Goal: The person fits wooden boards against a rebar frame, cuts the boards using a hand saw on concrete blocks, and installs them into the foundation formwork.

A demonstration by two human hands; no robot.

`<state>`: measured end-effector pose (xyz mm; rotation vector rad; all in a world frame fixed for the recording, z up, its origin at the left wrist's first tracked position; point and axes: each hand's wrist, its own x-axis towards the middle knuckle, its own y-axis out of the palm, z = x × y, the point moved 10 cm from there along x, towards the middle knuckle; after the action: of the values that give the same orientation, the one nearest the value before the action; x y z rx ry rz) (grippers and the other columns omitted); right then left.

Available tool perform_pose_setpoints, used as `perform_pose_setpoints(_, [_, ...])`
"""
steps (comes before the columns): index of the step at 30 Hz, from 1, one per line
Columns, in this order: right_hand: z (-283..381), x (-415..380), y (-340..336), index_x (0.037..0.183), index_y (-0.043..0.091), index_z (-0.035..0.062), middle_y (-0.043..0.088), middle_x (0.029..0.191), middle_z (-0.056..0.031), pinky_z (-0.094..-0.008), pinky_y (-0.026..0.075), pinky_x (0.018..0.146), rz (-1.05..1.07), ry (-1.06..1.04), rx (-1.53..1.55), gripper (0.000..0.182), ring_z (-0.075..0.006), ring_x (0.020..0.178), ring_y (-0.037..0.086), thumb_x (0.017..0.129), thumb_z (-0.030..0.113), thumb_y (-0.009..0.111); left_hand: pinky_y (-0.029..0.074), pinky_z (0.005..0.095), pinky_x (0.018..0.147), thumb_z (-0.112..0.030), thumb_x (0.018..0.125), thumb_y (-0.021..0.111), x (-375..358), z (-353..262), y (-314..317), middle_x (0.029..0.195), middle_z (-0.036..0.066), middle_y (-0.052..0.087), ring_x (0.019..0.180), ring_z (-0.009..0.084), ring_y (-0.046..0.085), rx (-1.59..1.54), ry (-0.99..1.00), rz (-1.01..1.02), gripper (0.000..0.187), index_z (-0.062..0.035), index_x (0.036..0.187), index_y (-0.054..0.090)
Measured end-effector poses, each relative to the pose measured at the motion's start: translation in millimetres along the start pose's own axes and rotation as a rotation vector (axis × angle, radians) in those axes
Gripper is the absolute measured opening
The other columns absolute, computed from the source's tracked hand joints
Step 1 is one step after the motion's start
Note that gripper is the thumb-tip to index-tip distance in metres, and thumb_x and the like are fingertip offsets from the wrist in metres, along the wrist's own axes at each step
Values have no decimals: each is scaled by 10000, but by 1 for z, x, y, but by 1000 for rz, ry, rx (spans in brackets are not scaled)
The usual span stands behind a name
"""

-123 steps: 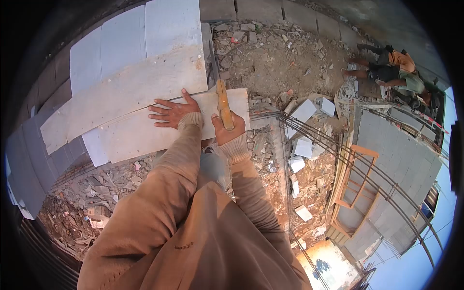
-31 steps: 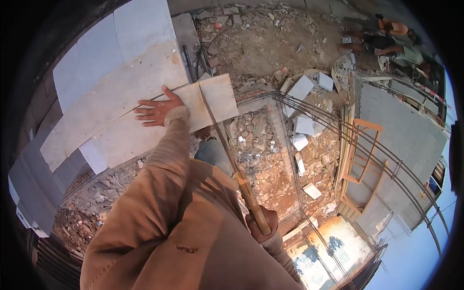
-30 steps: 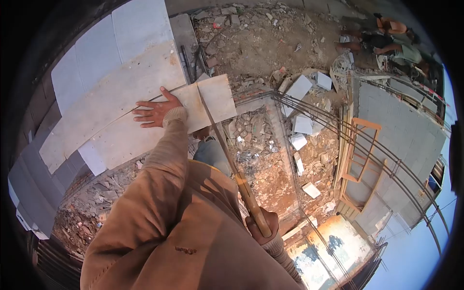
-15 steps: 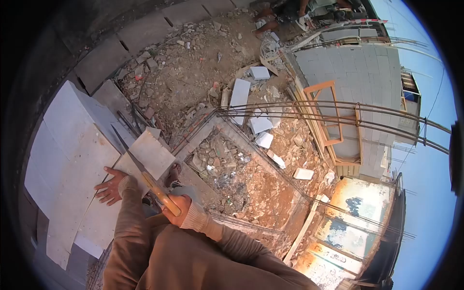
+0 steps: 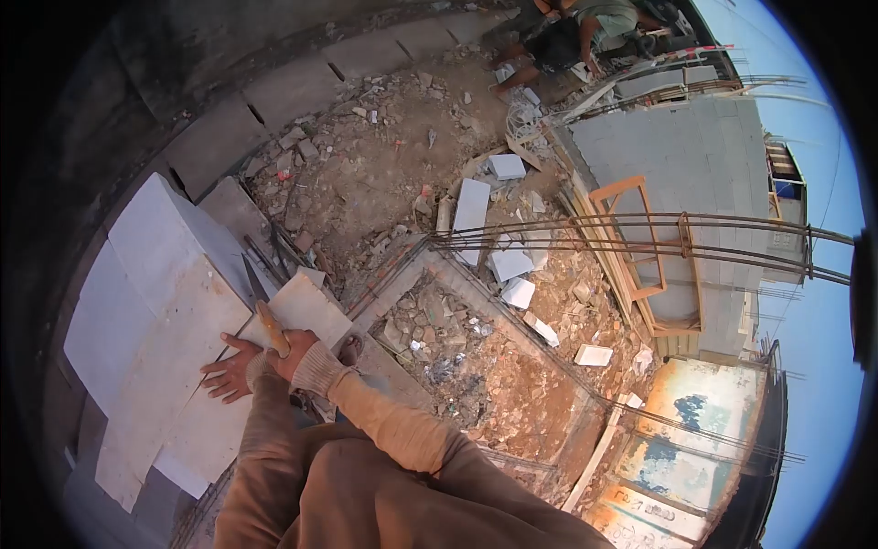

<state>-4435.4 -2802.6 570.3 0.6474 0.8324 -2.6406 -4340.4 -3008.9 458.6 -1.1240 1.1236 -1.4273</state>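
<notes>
My left hand [image 5: 230,368] lies flat with fingers spread on a pale, dusty block [image 5: 187,320]. Close beside it, my right hand [image 5: 297,352] is wrapped round the wooden handle of a handsaw [image 5: 272,329]. The saw's dark blade points away from me, along the gap between the large block and a smaller pale piece [image 5: 309,309] on the right. Whether its teeth are in the material cannot be made out. More white blocks [image 5: 151,220] stand against the far side of the one under my left hand.
Steel rebar [image 5: 567,229] crosses the view at right. Below are rubble [image 5: 366,165], scattered white blocks [image 5: 471,209] and a concrete footing [image 5: 498,316]. An orange wooden frame [image 5: 631,238] leans by a grey block wall [image 5: 677,146]. Another person [image 5: 558,46] is crouched at the top.
My right hand has pushed the saw forward and left, bringing the handle close to my left hand. My left hand stays on the block. The whole view has shifted slightly.
</notes>
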Motion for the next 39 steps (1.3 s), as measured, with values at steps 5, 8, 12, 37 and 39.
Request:
perform_pose_setpoints(5, [-3, -134, -67, 898, 622, 6, 618, 690, -180, -449, 495, 633, 68, 77, 98, 230, -383, 665, 637, 854, 211, 716, 131, 614, 1194, -848, 892, 230, -1, -4, -10, 1639, 244, 212, 1512, 467, 170, -131, -8, -42, 1048, -76, 1601, 215])
perform_pose_setpoints(8, [12, -241, -123, 957, 628, 78, 664, 811, -141, -414, 523, 626, 233, 149, 79, 153, -354, 685, 668, 854, 172, 691, 123, 614, 1198, -840, 896, 241, -5, 1, -14, 1643, 255, 183, 1515, 468, 158, -135, -13, -31, 1051, -62, 1600, 202])
perform_pose_setpoints(12, [40, -250, -137, 934, 626, 54, 652, 765, -148, -394, 529, 618, 218, 102, -26, 133, -349, 658, 665, 850, 146, 674, 129, 609, 1203, -809, 913, 261, -4, -1, -21, 1647, 260, 162, 1517, 465, 152, -102, -8, 6, 1023, -60, 1604, 178])
perform_pose_setpoints(37, [-32, -121, -50, 826, 615, 26, 620, 683, -159, -401, 507, 585, 65, -59, 83, 112, -363, 624, 635, 794, 125, 659, 132, 594, 1206, -812, 908, 273, -3, -11, -4, 1648, 243, 178, 1520, 441, 168, -94, 124, 19, 1022, -62, 1599, 207])
perform_pose_setpoints(39, [-13, -49, -18, 854, 618, -10, 637, 718, -208, -462, 517, 639, 17, -85, 74, 224, -412, 686, 647, 790, 181, 715, 131, 593, 1206, -812, 908, 273, -5, -6, -7, 1648, 242, 180, 1520, 440, 169, -102, 91, 4, 1023, -62, 1599, 208])
